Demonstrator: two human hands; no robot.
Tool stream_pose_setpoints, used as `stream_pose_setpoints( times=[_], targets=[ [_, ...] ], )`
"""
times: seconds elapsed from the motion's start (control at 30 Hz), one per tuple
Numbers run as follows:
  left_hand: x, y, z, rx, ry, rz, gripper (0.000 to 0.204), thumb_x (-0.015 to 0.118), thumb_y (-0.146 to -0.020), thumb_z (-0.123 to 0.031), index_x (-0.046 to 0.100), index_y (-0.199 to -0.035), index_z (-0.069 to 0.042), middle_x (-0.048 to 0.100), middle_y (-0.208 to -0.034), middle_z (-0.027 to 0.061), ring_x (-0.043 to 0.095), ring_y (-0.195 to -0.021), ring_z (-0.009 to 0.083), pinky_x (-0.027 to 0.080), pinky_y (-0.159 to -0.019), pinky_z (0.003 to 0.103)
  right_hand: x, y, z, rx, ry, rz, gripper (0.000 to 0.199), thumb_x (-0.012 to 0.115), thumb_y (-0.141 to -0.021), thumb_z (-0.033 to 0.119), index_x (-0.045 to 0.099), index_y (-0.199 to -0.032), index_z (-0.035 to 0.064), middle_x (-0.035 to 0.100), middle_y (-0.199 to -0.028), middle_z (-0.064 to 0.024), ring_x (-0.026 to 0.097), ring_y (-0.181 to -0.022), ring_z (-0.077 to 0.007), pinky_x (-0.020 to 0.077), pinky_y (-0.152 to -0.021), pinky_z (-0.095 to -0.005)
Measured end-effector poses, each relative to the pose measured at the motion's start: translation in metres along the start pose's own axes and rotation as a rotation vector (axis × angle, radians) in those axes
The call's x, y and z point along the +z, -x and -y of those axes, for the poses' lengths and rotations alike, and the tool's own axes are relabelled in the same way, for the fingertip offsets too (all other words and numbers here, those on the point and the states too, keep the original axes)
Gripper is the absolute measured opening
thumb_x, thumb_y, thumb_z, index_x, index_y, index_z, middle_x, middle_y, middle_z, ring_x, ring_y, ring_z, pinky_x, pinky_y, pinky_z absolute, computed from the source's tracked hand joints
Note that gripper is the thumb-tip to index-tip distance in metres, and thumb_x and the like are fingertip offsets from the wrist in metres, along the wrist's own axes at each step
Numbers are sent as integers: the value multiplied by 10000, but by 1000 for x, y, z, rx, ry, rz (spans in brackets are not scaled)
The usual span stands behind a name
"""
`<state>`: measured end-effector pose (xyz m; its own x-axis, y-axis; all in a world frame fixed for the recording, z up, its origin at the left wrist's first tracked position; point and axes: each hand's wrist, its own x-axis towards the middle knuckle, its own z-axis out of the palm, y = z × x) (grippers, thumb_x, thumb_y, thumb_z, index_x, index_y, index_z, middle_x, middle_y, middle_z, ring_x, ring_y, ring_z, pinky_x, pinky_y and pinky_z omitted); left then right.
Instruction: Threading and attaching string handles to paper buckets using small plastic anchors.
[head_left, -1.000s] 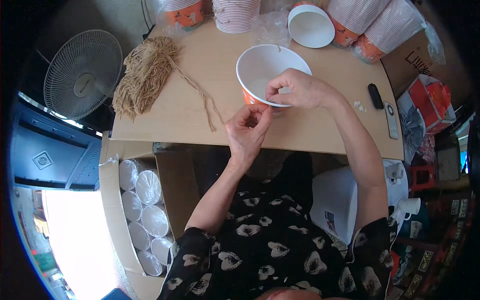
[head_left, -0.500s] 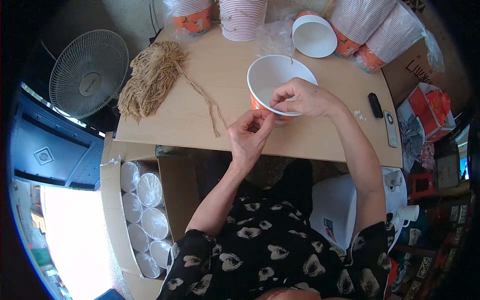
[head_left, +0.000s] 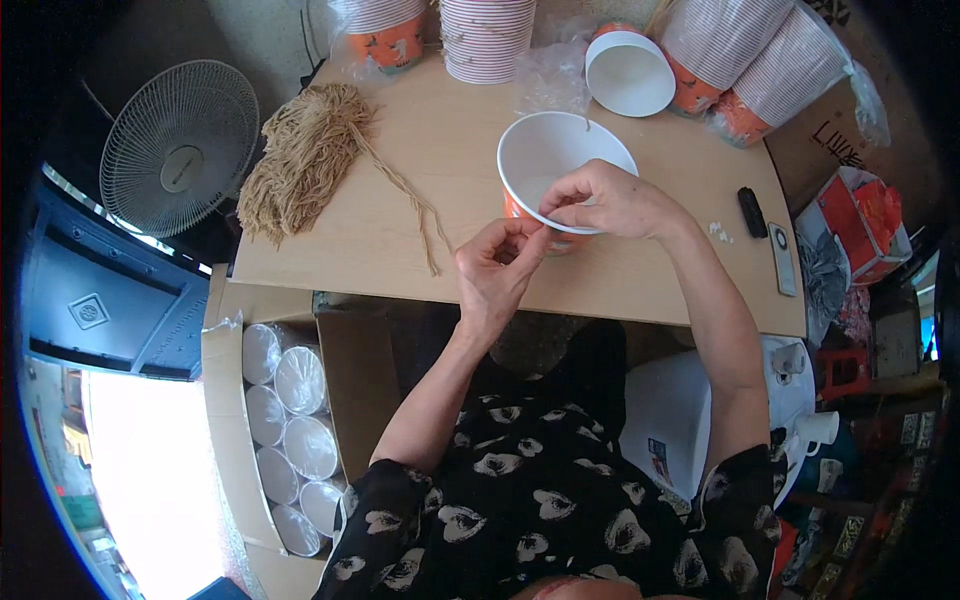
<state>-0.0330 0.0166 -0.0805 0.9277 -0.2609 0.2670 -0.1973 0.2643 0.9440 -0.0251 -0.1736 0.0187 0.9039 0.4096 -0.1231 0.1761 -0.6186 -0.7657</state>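
A pale wooden worktop [head_left: 640, 290] fills the upper middle of the view. A bundle of tan string [head_left: 300, 165] lies at its left end, one strand trailing toward the near edge. Stacks of paper bowls [head_left: 488, 38] line the far edge. A white paper bowl with an orange outside [head_left: 555, 165] stands upright near the middle of the near edge. The right hand [head_left: 610, 200] rests on the bowl's near rim, fingers pinched together there. The left hand [head_left: 495, 270] is just beside it at the near edge, fingers pinched together; whether they hold a strand is unclear.
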Motion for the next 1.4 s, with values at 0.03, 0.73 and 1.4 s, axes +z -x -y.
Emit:
stream_pose_setpoints(
  times=[0.03,0.73,1.4],
  targets=[
    [0,0,0,0,1,2,106,733,-905,-53,704,-951,39,616,-712,-46,528,-631,5,421,-570,171,0,-1,-1,1,0,-2,151,627,-889,90,689,-958,-30,692,-833,-32,608,-792,-97,495,-756,-280],
    [-38,-78,-48,343,-241,-92,128,659,-962,-96,659,-1065,-21,721,-939,66,685,-795,98,492,-535,227,36,16,0,-147,169,-566,34,637,-835,3,632,-859,-21,660,-842,-64,624,-751,-138,510,-711,-278],
    [-18,-92,-76,-148,-184,622,215,720,-920,-121,697,-1099,-5,745,-980,66,717,-933,145,498,-658,219,44,14,-14,-415,-337,-881,73,664,-893,54,669,-937,-4,615,-1120,-79,579,-883,-95,483,-773,-251]
  ],
)
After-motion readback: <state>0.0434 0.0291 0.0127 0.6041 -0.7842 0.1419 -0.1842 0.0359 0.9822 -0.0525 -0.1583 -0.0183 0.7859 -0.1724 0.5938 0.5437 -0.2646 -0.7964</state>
